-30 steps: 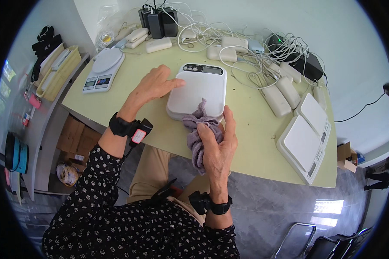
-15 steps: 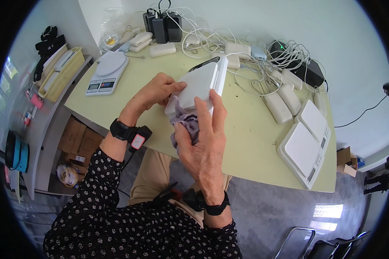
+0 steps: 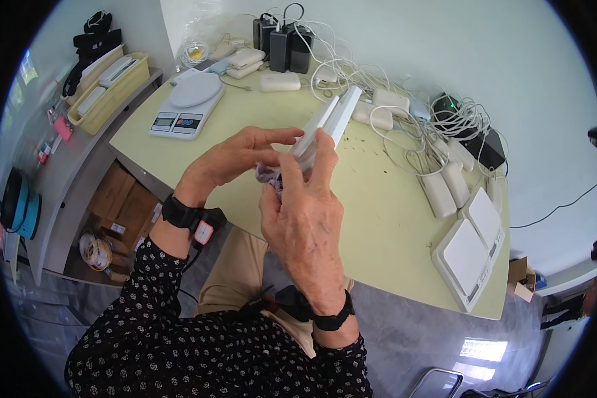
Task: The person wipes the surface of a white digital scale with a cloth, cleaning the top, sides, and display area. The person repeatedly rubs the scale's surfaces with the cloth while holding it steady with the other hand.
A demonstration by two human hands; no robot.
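A white kitchen scale [image 3: 343, 121] is tipped up on edge between my hands, its narrow side and the gap beside its weighing plate facing me. My left hand [image 3: 235, 156] holds it from the left, fingers bent over the plate side. A crumpled purple-grey cloth [image 3: 269, 176] is bunched at the scale's near end. My right hand [image 3: 304, 222] pinches the cloth by the thumb, with index and middle fingers reaching up onto the scale's edge. Both hands hide the scale's near part, and most of the cloth is covered.
Another white scale [image 3: 196, 96] stands at the table's back left, and two white scales [image 3: 458, 255] lie at the right edge. Along the back are black power units [image 3: 290, 50], white power banks [image 3: 280, 81] and tangled cables [image 3: 467, 109]. A yellow bin [image 3: 109, 93] sits on the left shelf.
The scale has turned from plate-up to steeply on edge. My left fingers have stretched across it, and less of the cloth shows. The whole view has shifted slightly.
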